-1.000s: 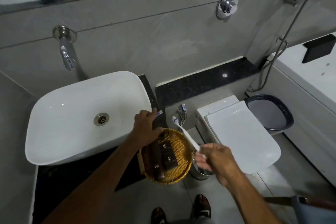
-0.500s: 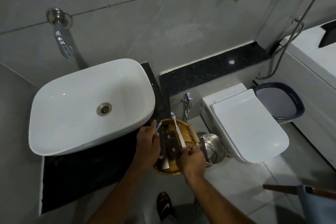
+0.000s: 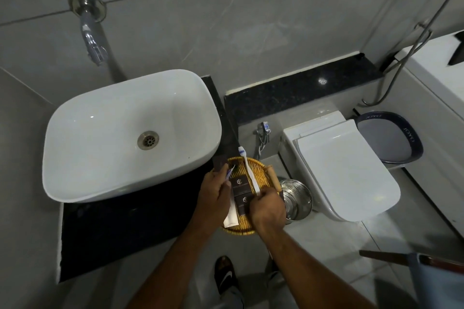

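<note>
Head view. Hands were both found over a round woven basket (image 3: 263, 173), which sat at the right end of the black counter (image 3: 125, 233), just beside the white basin (image 3: 75, 158).

Right hand (image 3: 267, 208): fingers were curled round the lower end of a white toothbrush (image 3: 248, 170). The brush lay slanted across the basket, and its blue-marked head reached past the far rim toward the wall.

Left hand (image 3: 213, 195): it was at the basket's left edge, with fingers and thumb pinching a small white item (image 3: 229, 173) with a violet tip. The item was too small to identify.

Basket contents: two dark boxes (image 3: 240, 184) with pale emblems lay one behind the other between the hands. A white sachet (image 3: 231, 218) lay at the near left, partly under the left hand. A wooden handle (image 3: 273, 180) stood at the basket's right rim.

Surroundings: a steel bin (image 3: 297, 199) was on the floor just right of the basket, with the closed white toilet (image 3: 351, 170) beyond it. A chrome tap (image 3: 93, 40) projected from the grey wall above the basin.
</note>
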Demonstrator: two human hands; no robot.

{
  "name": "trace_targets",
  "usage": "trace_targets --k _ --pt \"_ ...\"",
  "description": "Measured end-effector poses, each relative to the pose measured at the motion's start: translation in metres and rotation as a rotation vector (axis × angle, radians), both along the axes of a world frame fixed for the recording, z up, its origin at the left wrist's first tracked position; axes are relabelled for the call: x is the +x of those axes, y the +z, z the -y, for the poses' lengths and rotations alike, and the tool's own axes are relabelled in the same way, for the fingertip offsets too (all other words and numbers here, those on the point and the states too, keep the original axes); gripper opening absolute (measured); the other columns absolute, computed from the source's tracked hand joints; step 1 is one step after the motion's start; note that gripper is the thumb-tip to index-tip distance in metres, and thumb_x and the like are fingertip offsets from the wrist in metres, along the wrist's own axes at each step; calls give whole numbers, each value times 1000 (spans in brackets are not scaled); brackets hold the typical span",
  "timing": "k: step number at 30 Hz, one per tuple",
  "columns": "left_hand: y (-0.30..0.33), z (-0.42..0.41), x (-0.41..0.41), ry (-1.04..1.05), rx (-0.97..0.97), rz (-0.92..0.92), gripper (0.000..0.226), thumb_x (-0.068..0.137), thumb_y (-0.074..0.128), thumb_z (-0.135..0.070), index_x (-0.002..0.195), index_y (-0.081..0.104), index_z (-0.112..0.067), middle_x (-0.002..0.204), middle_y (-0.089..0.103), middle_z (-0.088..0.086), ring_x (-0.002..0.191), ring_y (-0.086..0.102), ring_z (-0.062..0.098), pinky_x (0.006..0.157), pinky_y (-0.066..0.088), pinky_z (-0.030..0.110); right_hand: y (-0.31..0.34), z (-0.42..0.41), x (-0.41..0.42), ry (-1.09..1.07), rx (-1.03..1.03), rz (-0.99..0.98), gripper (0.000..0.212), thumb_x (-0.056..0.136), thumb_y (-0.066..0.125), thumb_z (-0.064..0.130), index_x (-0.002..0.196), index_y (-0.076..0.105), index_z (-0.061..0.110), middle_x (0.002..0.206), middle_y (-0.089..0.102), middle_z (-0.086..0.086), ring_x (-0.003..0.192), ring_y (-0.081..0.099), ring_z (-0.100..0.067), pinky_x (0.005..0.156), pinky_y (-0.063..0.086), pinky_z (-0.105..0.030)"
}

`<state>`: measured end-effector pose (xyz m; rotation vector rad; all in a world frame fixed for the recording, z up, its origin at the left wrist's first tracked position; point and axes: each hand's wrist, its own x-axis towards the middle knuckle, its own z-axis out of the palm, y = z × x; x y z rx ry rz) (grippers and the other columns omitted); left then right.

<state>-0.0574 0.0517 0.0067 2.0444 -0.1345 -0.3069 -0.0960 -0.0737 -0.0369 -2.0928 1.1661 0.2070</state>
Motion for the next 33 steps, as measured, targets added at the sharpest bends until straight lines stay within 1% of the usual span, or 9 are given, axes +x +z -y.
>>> trace_targets --k 4,8,11,16,18,20,23,28,33 --pt "0 -2 -2 -36 20 14 43 100 43 -14 143 44 -15 133 47 14 111 52 9 79 38 -4 1 -1 2 40 -30 -29 21 95 62 26 111 71 17 102 73 -4 76 58 -17 54 39 -22" --pt "3 -4 -2 -64 39 36 43 101 42 -14 143 42 -14 129 48 11 105 51 2 78 37 -4 1 -4 2 84 -54 -104 26 93 66 25 114 68 11 109 69 -9 92 68 -25 76 58 -34" --pt "4 -5 2 -94 92 48 45 101 42 -16 146 39 -17 129 44 7 108 48 3 79 36 -1 4 -2 3 88 -40 -111 26 93 67 26 114 68 12 108 69 -7 94 68 -24 72 54 -31" --pt "12 0 23 -380 333 33 47 100 40 -19 147 37 -18 134 43 11 118 42 14 96 37 22 17 6 -10 89 -72 169 18 94 59 18 81 70 22 77 71 2 65 64 -12 58 55 -28" --pt "15 6 34 -556 458 54 47 100 38 -20 147 37 -19 134 44 13 120 41 19 103 37 30 22 11 -21 82 55 365 32 95 57 12 72 65 33 64 68 8 54 60 -7 48 50 -18" --pt "19 14 45 -714 566 82 48 99 38 -20 147 38 -17 137 43 14 126 38 24 107 33 34 28 15 -26 1 323 485 34 96 56 4 93 72 34 80 75 16 62 66 -7 51 51 -13" --pt "25 31 60 -942 691 172 47 98 39 -17 146 39 -13 141 44 17 131 36 30 110 26 37 29 24 -25 -260 767 554 35 94 55 -6 125 66 6 111 71 -10 58 66 -12 45 54 -22" --pt "26 58 72 -1188 761 186 49 96 45 -14 145 41 -15 148 44 13 137 35 29 114 25 42 30 35 -26 -418 911 577 12 91 67 -3 99 74 1 80 74 -13 54 65 -14 45 54 -25" --pt "30 66 89 -1205 742 95 51 93 51 -16 144 43 -14 148 46 12 137 38 26 115 29 46 27 35 -28 -706 1058 573 15 83 63 -15 89 68 -2 57 65 -9 46 55 -16 43 52 -24"
